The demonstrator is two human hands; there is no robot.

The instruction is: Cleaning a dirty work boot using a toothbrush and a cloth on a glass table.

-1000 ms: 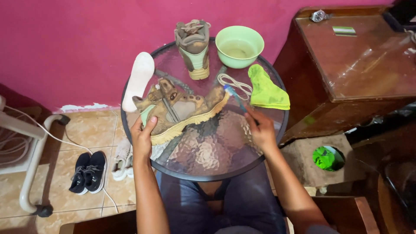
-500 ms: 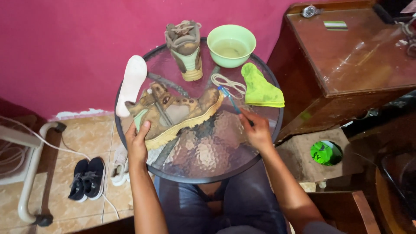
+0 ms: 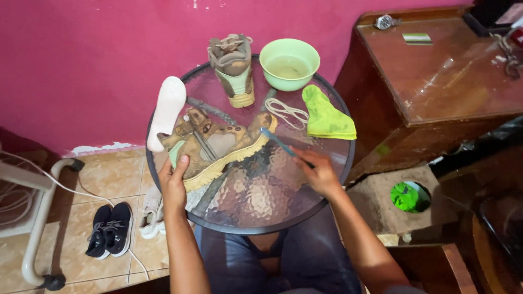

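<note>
Gripping tan boot (image 3: 218,144) w/ L hand (image 3: 173,182) | R hand (image 3: 321,173) closed on toothbrush (image 3: 279,140)

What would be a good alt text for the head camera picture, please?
Seen from above, a person's left hand steadies a tan boot lying on its side on a round glass table, while the right hand holds a blue toothbrush to its toe. A second boot, green bowl, laces, green cloth and white insole lie around.
</note>
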